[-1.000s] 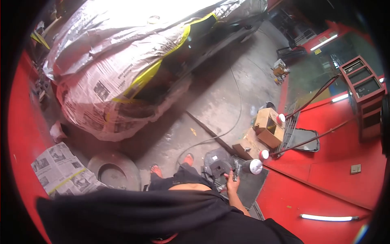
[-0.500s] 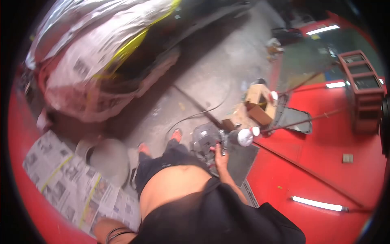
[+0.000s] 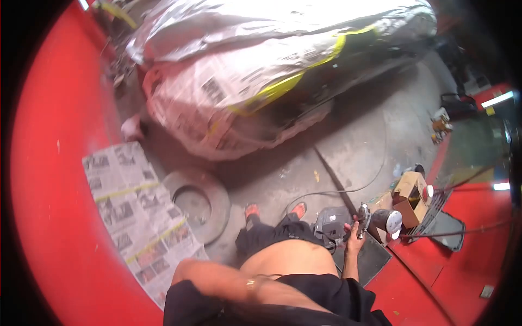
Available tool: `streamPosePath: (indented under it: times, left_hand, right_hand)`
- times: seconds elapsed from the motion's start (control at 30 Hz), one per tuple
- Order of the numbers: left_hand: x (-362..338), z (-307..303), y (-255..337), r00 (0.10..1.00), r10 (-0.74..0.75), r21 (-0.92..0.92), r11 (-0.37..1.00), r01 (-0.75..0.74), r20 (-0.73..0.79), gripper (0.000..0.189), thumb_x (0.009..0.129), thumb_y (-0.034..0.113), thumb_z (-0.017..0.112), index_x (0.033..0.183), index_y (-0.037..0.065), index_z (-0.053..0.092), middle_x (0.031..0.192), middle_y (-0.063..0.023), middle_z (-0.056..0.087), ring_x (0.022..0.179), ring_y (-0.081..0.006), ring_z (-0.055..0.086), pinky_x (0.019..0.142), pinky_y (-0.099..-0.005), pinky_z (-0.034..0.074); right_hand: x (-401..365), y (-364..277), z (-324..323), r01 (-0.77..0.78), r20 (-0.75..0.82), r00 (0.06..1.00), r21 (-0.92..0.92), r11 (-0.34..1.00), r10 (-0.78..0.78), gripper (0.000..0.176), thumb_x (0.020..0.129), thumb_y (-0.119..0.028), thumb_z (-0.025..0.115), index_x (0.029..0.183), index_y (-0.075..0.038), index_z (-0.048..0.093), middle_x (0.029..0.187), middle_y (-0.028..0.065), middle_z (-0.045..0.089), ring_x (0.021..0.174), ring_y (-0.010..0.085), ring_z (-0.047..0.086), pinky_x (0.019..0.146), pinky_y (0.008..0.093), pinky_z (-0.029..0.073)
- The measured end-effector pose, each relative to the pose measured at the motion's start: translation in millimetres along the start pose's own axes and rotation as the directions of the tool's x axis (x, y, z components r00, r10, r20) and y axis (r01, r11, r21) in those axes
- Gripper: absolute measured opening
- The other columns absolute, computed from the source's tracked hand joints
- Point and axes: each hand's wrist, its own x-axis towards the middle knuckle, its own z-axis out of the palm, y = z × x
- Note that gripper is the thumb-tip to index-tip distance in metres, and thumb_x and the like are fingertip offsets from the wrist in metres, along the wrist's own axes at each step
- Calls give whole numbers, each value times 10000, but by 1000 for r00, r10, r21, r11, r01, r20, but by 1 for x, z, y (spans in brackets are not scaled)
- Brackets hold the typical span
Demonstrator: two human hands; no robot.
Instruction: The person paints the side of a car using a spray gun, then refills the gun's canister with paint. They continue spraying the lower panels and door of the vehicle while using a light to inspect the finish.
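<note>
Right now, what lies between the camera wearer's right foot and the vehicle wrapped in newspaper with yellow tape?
A thin dark hose curves over grey concrete floor between the right foot and the wrapped vehicle, in the head view.

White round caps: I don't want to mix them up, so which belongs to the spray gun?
The largest cap, on the dark cup of the spray gun in the right hand; the two smaller caps are at the ends of long rods.

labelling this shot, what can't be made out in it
All in the head view:
- Left hand: hidden by the shirt
- Gun trigger: too small
- Newsprint text: blurred, too small
- Wrapped car top: cut off by the upper edge
- Box contents: lost in shadow
</note>
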Motion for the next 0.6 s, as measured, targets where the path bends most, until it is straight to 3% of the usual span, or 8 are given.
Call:
streamPosePath:
  times: [0.1,0.2,0.3,0.33,0.37,0.4,0.47,0.6]
  left_hand:
    - [-41,-21,13,987,-129,-18,992,128,-98,384,989,360,697,1083,-9,748,941,-171,765,930,-357,762,812,-449,579]
    - [-100,-37,38,952,-238,-31,971,236,-193,386,984,366,703,1068,-7,751,921,-171,765,918,-363,763,794,-453,581]
    - [-137,-53,80,867,-361,64,912,405,-345,388,978,371,708,1053,-6,755,900,-171,766,905,-369,765,776,-457,583]
    - [-136,-56,95,731,-504,298,688,662,-460,389,976,373,710,1048,-6,756,893,-171,766,901,-371,765,770,-458,584]
    - [-118,-61,104,580,-598,588,212,780,-553,249,935,262,763,1045,39,759,860,-162,741,844,-386,740,729,-451,569]
    - [-78,-63,111,542,-531,634,13,774,-651,189,919,182,778,1068,68,768,905,-166,740,863,-389,725,746,-432,574]
    - [-50,-76,95,660,-244,619,229,751,-710,225,873,110,809,1087,59,764,901,-145,737,861,-376,732,766,-434,581]
    - [48,-105,82,899,57,901,34,432,-433,472,824,75,846,1271,110,698,1203,-112,716,895,-335,746,802,-440,609]
  right_hand:
    - [27,-34,2,22,49,999,-71,997,-18,460,1109,-371,649,1434,-47,646,1359,77,735,821,122,712,725,287,570]
    - [30,-98,26,78,3,997,-136,988,-78,371,1105,-348,664,1311,-49,738,869,-16,690,702,70,571,622,258,443]
    - [40,-133,36,87,53,995,-142,986,-80,245,1063,-212,731,1243,-52,776,819,-49,659,717,55,578,651,259,480]
    - [43,-142,42,179,74,982,-102,979,-172,243,1051,-197,745,1242,-49,775,860,-34,698,753,64,618,685,260,505]
    - [44,-151,50,266,96,961,-63,962,-260,242,1040,-183,759,1240,-47,775,901,-18,736,790,72,657,719,261,530]
    - [35,-154,57,340,119,935,-27,940,-335,244,1028,-168,772,1238,-44,775,942,-3,774,827,81,696,753,261,555]
    - [28,-160,70,234,208,945,112,966,-253,270,993,-123,803,1245,-31,769,1101,39,814,965,106,743,845,277,587]
    - [1,-192,84,335,506,822,-59,940,-261,357,999,-109,771,1347,-35,737,1135,100,813,1011,124,743,862,307,593]
